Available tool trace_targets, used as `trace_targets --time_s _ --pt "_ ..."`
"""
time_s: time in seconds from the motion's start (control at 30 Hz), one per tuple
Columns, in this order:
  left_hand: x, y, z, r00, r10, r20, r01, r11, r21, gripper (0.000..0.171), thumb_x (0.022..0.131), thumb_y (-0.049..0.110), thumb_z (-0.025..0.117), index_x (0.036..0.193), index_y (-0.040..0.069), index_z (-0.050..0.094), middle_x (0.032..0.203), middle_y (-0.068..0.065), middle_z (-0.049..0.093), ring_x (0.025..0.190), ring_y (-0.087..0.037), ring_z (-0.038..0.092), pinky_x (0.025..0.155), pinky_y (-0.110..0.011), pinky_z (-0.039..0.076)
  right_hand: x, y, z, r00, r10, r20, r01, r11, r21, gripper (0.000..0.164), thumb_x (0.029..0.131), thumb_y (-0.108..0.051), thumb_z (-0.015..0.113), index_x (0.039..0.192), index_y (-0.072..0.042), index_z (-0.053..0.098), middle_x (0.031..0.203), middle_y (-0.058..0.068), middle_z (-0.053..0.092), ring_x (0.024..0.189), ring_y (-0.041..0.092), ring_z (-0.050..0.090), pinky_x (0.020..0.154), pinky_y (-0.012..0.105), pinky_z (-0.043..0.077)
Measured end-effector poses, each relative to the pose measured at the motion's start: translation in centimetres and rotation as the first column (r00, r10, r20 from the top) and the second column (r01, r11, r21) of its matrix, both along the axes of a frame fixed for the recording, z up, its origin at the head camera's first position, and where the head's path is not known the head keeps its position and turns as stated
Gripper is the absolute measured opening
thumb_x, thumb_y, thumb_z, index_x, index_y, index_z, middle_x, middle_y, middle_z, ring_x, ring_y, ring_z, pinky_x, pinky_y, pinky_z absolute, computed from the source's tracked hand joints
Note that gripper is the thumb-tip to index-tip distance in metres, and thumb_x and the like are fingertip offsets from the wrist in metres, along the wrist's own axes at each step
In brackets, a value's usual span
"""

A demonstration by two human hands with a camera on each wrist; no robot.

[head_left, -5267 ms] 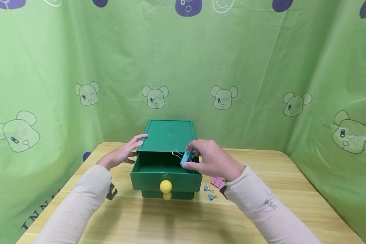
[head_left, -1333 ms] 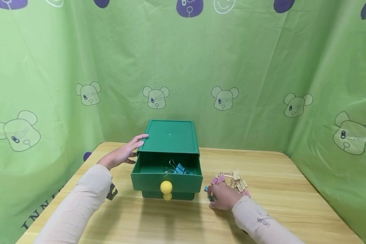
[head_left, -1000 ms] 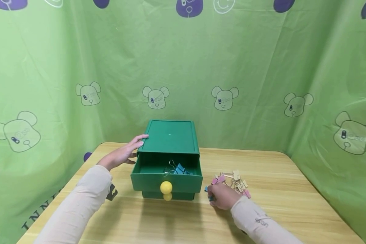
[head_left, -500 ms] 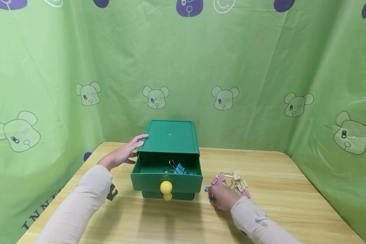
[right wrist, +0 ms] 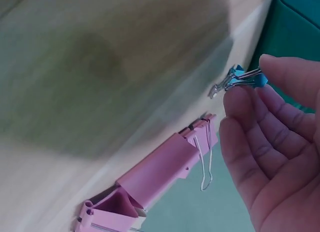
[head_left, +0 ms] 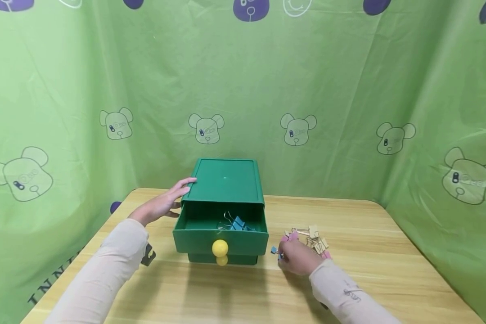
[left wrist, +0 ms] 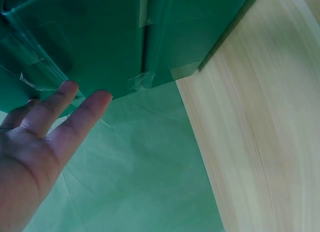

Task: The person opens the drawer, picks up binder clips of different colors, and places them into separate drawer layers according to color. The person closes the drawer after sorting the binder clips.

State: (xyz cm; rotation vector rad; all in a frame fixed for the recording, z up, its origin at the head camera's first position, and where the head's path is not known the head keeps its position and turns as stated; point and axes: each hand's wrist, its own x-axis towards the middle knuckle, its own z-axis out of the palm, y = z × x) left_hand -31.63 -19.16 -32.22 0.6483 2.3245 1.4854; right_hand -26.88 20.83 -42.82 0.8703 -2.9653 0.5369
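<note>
Fingers extended, my left hand (head_left: 159, 207) rests against the left side of a green drawer box (head_left: 226, 180); the left wrist view has the fingertips (left wrist: 100, 97) at its taped wall. Its top drawer (head_left: 194, 240), with a yellow ball knob (head_left: 220, 248), is pulled out and holds blue binder clips (head_left: 238, 223). To the right of the box, my right hand (head_left: 299, 257) is low over the table. Thumb and index finger pinch a small blue binder clip (right wrist: 259, 79) by its silver handles. Another small blue clip (head_left: 274, 249) lies just left of that hand.
Pink binder clips (right wrist: 165, 167) and yellow binder clips (head_left: 318, 245) lie in a loose pile beyond and right of my right hand. A second drawer (head_left: 243, 260) below is closed. Green curtain (head_left: 243, 90) surrounds the wooden table (head_left: 372, 252).
Earlier my right hand held a blue clip over the drawer; blue clips now lie inside it. That hand moved down to the table and shifted slightly just now. My left hand stayed put.
</note>
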Motion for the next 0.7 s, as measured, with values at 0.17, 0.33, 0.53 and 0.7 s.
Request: trace_targets --time_s 0.17,0.33,0.53,0.7 --pt "0.0 0.0 0.0 1.000 0.003 0.005 -0.003 1.000 0.005 0.058 0.104 0.051 0.024 0.155 0.028 0.009 0.160 -0.017 -0.005 0.133 -0.062 0.017 0.101 -0.071 0.027 0.1 0.2 0.5 1.000 -0.004 -0.011 0.003 1.000 -0.021 0.014 0.079 0.001 0.071 0.089 0.002 0.061 0.076 0.002 0.050 0.063 0.012 0.048 0.054 0.022 0.047" --pt "0.0 0.0 0.0 1.000 0.001 0.010 -0.001 1.000 0.010 0.058 0.104 0.051 0.024 0.155 0.028 0.009 0.160 -0.017 -0.005 0.133 -0.062 0.017 0.101 -0.071 0.026 -0.1 0.3 1.0 0.997 0.019 -0.070 -0.021 0.999 -0.026 0.011 0.080 0.002 0.070 0.087 0.004 0.062 0.073 0.002 0.054 0.061 0.010 0.048 0.055 0.022 0.049" --pt "0.0 0.0 0.0 1.000 -0.003 0.013 0.003 1.000 0.014 0.058 0.104 0.051 0.024 0.155 0.028 0.009 0.159 -0.018 -0.005 0.133 -0.063 0.016 0.101 -0.072 0.026 -0.3 0.2 1.9 0.997 0.005 -0.083 -0.007 1.000 -0.030 0.007 0.083 0.000 0.068 0.084 0.000 0.062 0.069 -0.002 0.054 0.058 0.008 0.047 0.053 0.022 0.047" --pt "0.0 0.0 0.0 1.000 -0.005 0.016 0.004 1.000 0.016 0.058 0.104 0.051 0.024 0.155 0.028 0.009 0.159 -0.018 -0.005 0.133 -0.063 0.016 0.101 -0.072 0.026 -0.2 0.1 3.0 0.997 -0.009 -0.081 0.005 0.999 -0.050 0.007 0.084 -0.002 0.067 0.084 -0.002 0.060 0.066 -0.005 0.052 0.054 0.007 0.046 0.049 0.022 0.044"
